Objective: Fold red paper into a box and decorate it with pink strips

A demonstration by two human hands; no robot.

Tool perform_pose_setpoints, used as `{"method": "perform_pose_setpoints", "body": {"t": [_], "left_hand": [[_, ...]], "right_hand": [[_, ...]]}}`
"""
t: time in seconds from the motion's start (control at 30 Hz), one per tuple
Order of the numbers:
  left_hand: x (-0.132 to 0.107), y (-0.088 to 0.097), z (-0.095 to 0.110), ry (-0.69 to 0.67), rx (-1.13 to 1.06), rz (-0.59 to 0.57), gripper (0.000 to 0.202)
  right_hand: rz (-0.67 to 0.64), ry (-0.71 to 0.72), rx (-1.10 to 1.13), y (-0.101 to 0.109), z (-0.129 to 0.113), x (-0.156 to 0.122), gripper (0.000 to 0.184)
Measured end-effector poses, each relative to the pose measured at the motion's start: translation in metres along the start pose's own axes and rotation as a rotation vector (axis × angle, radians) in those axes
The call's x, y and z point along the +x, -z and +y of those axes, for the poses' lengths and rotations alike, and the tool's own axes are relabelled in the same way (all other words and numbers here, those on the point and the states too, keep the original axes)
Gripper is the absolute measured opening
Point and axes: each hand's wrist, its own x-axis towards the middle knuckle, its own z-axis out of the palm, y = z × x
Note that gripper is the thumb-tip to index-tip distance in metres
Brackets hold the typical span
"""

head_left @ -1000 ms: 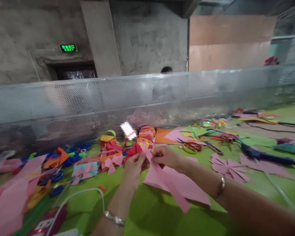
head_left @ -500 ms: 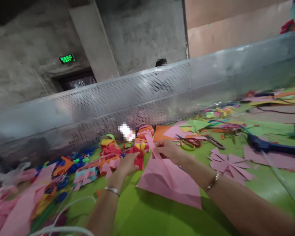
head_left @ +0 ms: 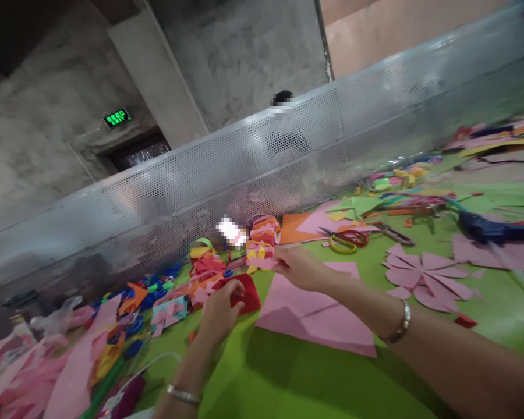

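My left hand is closed on a red paper piece lying on the green table. My right hand reaches forward, fingers pinched on a pink paper strip beside a stack of coloured paper loops. A large pink paper sheet lies under my right wrist. Both wrists wear metal bracelets.
Scissors with red and yellow handles lie beyond my right hand. A pink paper flower and a blue glue gun are at right. Paper bows and scraps pile up at left. A perforated metal screen backs the table; a person sits behind it.
My hands have parted. The left dropped onto the red paper, the right carried the pink strip forward toward the loop stack. The view has tilted.
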Motion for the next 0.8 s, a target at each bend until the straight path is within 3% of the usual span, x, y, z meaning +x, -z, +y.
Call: {"method": "perform_pose_setpoints", "body": {"t": [0.17,0.33,0.4,0.57,0.8], "left_hand": [[-0.005,0.002,-0.007,0.008,-0.199,0.128,0.013],[-0.002,0.004,-0.01,0.004,-0.402,0.218,0.01],[-0.002,0.004,-0.009,0.004,-0.482,0.228,0.01],[-0.004,0.003,-0.002,0.009,-0.515,0.227,0.01],[-0.004,0.003,-0.002,0.023,-0.596,0.18,0.01]], "right_hand": [[-0.07,0.089,-0.053,-0.014,-0.004,-0.007,0.02],[0.002,0.121,-0.118,-0.018,-0.019,-0.012,0.019],[0.017,0.119,-0.163,-0.02,-0.023,-0.014,0.027],[-0.007,0.108,-0.161,-0.024,-0.023,-0.018,0.021],[-0.018,0.098,-0.216,-0.023,-0.022,-0.017,0.031]]}}
